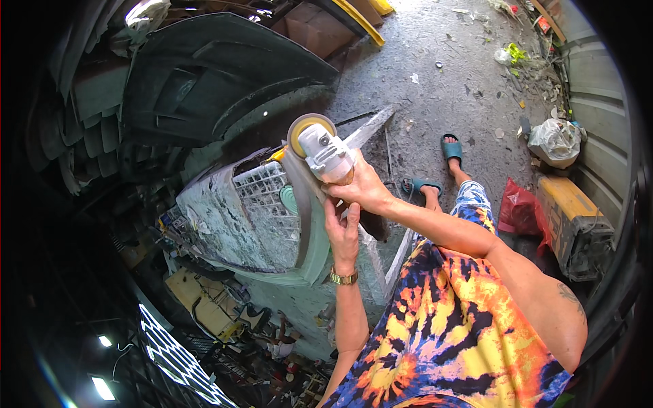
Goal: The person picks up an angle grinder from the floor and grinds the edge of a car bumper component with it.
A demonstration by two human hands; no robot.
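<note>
My right hand (368, 182) is wrapped around the body of a silver angle grinder (328, 154), whose round yellow-brown disc (299, 128) sits at the upper end. Beneath the tool runs a curved grey panel (313, 221), with the disc over or against its upper end; contact is hard to make out. My left hand (344, 234), with a gold watch (343, 277) at the wrist, pinches the panel's edge just below the grinder. Its fingertips are partly hidden. Left of the panel lies a paint-stained work surface with white grid mesh (272, 204) and a round green pad (289, 199).
A large dark car hood (218, 78) leans at the far left. Metal stand bars (371, 127) jut out beyond the panel. My sandalled feet (452, 151) are on the littered concrete floor. To the right stand a yellow-topped machine (575, 221), a red bag (520, 214) and a white plastic bag (556, 141).
</note>
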